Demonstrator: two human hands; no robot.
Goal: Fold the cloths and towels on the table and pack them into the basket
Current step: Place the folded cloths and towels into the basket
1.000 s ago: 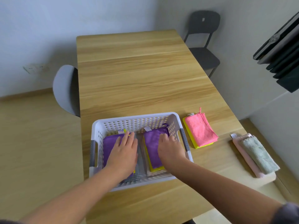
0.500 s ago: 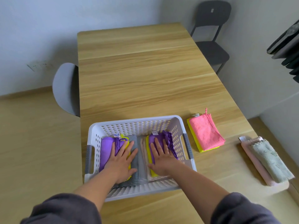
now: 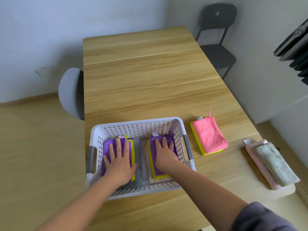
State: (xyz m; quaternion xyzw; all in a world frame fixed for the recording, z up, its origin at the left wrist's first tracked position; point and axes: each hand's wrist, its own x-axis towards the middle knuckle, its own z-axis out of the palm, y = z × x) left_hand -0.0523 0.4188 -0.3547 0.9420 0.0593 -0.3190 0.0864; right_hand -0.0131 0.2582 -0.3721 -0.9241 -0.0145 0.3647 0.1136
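The left hand (image 3: 120,164) had slid leftward. Flat-fingered, it and the right hand (image 3: 165,157) pressed folded purple cloths (image 3: 105,150) in the white basket (image 3: 138,129).

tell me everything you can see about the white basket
The basket is white plastic and rectangular, with perforated walls, rounded corners and a grey-gripped handle at each short end. It stands upright on the near left part of the wooden table. Inside, the left purple cloth and right purple cloth lie on yellow ones, with grey towels between. The left hand and right hand press flat on the purple cloths.
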